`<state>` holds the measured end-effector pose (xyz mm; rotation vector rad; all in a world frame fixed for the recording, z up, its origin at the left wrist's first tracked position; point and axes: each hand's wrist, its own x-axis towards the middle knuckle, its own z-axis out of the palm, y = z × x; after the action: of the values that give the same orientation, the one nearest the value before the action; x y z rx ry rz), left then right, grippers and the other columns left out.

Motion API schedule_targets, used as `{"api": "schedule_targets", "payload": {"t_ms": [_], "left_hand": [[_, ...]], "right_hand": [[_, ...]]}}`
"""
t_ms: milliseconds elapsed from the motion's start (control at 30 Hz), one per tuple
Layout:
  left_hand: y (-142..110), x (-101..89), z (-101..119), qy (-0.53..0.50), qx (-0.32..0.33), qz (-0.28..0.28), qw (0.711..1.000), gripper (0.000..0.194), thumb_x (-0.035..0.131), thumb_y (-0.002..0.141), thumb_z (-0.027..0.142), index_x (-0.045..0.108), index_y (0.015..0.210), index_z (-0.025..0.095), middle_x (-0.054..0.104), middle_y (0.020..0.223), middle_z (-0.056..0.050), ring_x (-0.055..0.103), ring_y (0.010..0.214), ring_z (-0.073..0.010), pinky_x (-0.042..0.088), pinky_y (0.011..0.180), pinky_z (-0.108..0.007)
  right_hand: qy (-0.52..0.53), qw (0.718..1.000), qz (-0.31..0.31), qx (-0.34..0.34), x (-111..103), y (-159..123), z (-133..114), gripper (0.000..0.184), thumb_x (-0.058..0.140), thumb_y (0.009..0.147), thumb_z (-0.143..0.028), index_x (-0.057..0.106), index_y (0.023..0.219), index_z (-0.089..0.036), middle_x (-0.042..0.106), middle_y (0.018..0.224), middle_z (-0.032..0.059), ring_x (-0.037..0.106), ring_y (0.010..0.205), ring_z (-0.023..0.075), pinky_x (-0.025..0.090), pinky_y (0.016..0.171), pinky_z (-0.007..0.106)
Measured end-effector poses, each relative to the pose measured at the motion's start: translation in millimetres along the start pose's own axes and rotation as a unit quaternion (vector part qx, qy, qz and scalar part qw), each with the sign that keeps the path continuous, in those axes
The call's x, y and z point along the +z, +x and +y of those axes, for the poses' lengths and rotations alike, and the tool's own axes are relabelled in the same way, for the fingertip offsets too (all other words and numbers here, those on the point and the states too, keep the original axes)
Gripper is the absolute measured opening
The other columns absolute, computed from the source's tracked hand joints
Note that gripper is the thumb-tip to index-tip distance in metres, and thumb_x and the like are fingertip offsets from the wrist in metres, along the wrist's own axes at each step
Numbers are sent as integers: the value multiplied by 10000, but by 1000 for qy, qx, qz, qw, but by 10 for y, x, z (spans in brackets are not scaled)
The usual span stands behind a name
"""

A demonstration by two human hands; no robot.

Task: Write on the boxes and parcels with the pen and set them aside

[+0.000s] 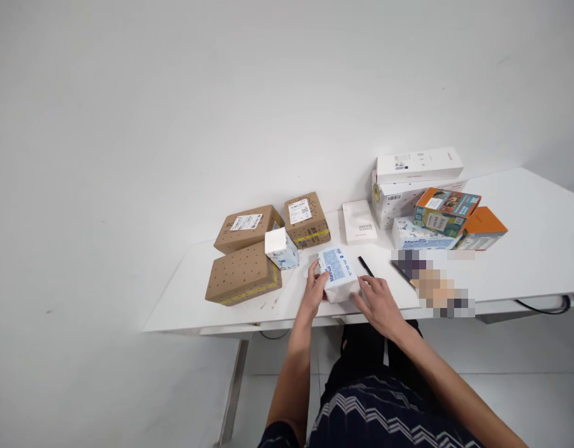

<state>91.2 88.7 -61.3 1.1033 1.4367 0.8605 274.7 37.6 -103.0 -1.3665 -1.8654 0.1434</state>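
A white and blue tissue pack (338, 267) printed "Manhua" is at the front of the table, its plain white end facing me. My left hand (314, 289) is closed around its left side, thumb on top. At the near right corner, the bent fingers and thumb of my right hand (376, 303) grip the pack's end; some fingertips are hidden. Just beyond that hand lies a black pen (366, 266). A small white and blue box (282, 247) stands to the left of the pack.
Brown cardboard boxes (244, 274) stand on the left of the white table (515, 274). Behind the pack lies a white power bank box (360, 222). To the right are stacked white boxes (418, 165), an orange and teal box (448, 210), another Manhua pack (424, 236) and a blurred-out patch.
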Motion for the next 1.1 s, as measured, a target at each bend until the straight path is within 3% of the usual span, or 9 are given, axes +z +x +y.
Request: {"api": "schedule_targets", "payload": {"t_ms": [133, 267, 400, 600, 767, 900, 1100], "left_hand": [[-128, -75, 133, -40, 36, -26, 998, 669, 324, 878, 674, 491, 1323, 204, 664, 1048, -103, 630, 758, -175, 513, 616, -268], [-282, -144, 208, -20, 73, -65, 995, 789, 237, 864, 730, 601, 1199, 116, 655, 869, -100, 604, 672, -166, 514, 656, -301], [-463, -110, 275, 70, 131, -13, 989, 628, 277, 926, 615, 617, 1184, 154, 613, 811, -60, 586, 725, -171, 502, 736, -322], [-614, -60, 351, 161, 208, 40, 964, 392, 433, 933, 425, 577, 1228, 212, 595, 951, -64, 580, 854, -180, 474, 775, -301], [-502, -75, 206, 166, 167, 30, 971, 362, 402, 939, 401, 603, 1161, 198, 640, 992, -76, 597, 887, -199, 472, 810, -333], [-454, -47, 94, 137, 167, 37, 976, 435, 397, 946, 427, 490, 1311, 208, 600, 1180, -104, 583, 1009, -212, 462, 880, -355], [-480, -23, 48, 95, 203, 64, 972, 468, 419, 936, 396, 392, 1369, 222, 482, 1317, -123, 520, 1131, -215, 441, 936, -363]], "right_hand": [[74, 997, 6, 20, -59, 89, -187, 481, 472, 929, -339, 440, 1390, -203, 563, 1167, 145, 512, 1059, 282, 490, 878, 450], [142, 987, 16, 73, -198, 218, -239, 479, 474, 930, -362, 448, 1386, -219, 531, 1062, 116, 546, 1000, 247, 514, 829, 404], [186, 974, -14, 125, -265, 248, -265, 433, 462, 932, -379, 500, 1333, -220, 519, 962, 87, 555, 872, 214, 533, 626, 313], [208, 970, -16, 122, -216, 119, -274, 460, 480, 924, -361, 459, 1367, -237, 515, 1061, 109, 555, 889, 211, 512, 525, 265], [209, 968, -55, 130, -103, 15, -202, 444, 478, 926, -373, 482, 1344, -222, 535, 1061, 123, 576, 894, 218, 505, 482, 254], [211, 964, -57, 153, -85, -57, -203, 532, 482, 923, -373, 363, 1426, -246, 495, 1170, 147, 581, 931, 225, 471, 404, 224], [155, 981, -39, 111, -153, -71, -234, 610, 486, 925, -341, 238, 1480, -288, 458, 1290, 158, 550, 1085, 262, 559, 581, 302]]}}
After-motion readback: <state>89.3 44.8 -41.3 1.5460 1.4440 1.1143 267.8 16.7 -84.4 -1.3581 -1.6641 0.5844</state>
